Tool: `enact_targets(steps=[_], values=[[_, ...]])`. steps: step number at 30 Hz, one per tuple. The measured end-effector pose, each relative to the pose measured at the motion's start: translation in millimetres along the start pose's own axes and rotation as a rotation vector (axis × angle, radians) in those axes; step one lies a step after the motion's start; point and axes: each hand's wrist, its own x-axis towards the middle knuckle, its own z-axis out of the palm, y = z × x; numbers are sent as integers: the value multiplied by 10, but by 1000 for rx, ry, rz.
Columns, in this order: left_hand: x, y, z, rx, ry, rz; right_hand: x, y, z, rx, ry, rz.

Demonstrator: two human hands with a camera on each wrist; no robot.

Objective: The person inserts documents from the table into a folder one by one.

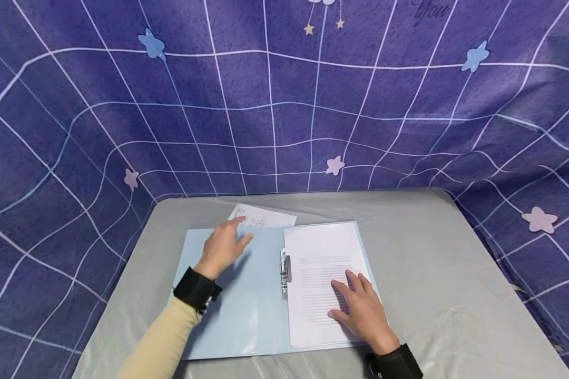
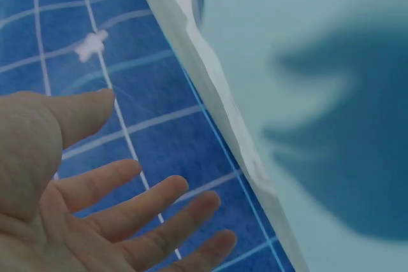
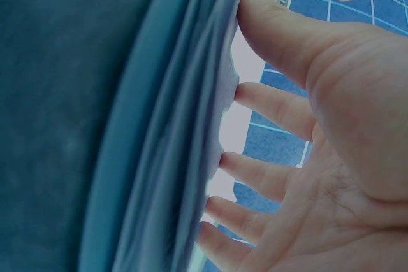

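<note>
A light blue binder [image 1: 246,305] lies spread on the table, with a metal clip [image 1: 284,273] along its middle. On its right side rests a stack of printed white sheets [image 1: 327,242]. My right hand [image 1: 362,310] rests its fingertips on the top sheet, fingers spread; in the right wrist view they touch the wavy layers of paper [image 3: 226,100]. Over the binder's left cover hovers my left hand [image 1: 222,247], holding nothing, its shadow falling on the cover. The left wrist view shows the fingers [image 2: 137,205] apart and slightly bent.
A small loose printed sheet [image 1: 270,217] lies behind the binder, partly hidden by its top edge. Grey cloth covers the table [image 1: 431,252]. A dark blue curtain [image 1: 275,121] with lines and stars hangs behind and at the sides.
</note>
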Motion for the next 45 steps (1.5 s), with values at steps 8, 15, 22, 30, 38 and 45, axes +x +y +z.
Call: enact_targets(steps=[8, 15, 22, 30, 38, 45], values=[[564, -213, 110, 151, 6, -69, 30, 18, -7, -27, 31, 1], [748, -427, 402, 196, 13, -184, -40, -9, 60, -36, -5, 36], [763, -592, 580, 223, 8, -272, -79, -49, 109, -17, -18, 55], [820, -517, 596, 224, 20, -287, -55, -16, 83, -27, 8, 30], [835, -475, 578, 206, 30, -272, -49, -4, 73, -31, 32, 15], [848, -551, 558, 129, 132, -259, -64, 1, 89, -22, 25, 18]])
